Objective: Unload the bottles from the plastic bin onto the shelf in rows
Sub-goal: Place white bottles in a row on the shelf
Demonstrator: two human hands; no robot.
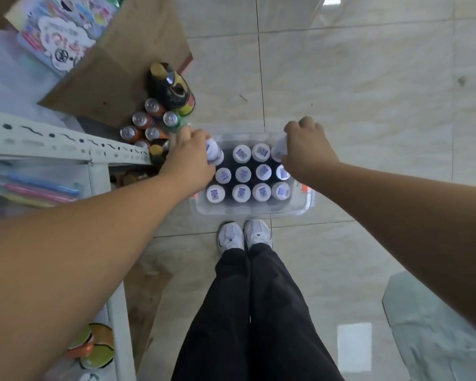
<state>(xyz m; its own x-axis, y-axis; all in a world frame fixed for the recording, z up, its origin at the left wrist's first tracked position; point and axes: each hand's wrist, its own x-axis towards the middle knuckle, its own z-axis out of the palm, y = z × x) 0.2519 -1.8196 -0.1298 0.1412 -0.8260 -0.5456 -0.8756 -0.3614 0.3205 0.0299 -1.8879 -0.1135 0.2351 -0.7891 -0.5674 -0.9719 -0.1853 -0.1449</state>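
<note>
A clear plastic bin [259, 211] stands on the tiled floor just ahead of my feet. Several dark bottles with white caps [243, 173] fill it in rows. My left hand [188, 158] is closed around the white-capped bottle [213, 152] at the bin's far left corner. My right hand [305, 149] grips another bottle [279, 149] at the far right corner; most of that bottle is hidden by my fingers. The white metal shelf [52, 144] runs along the left, its edge close to my left hand.
Several drink cans [149, 122] and two large dark bottles [171, 86] stand on the floor beside the shelf, left of the bin. A cardboard box [116, 61] with colourful packets sits behind them. Coloured items lie on the shelf's lower levels. My white shoes [245, 235] touch the bin's near side.
</note>
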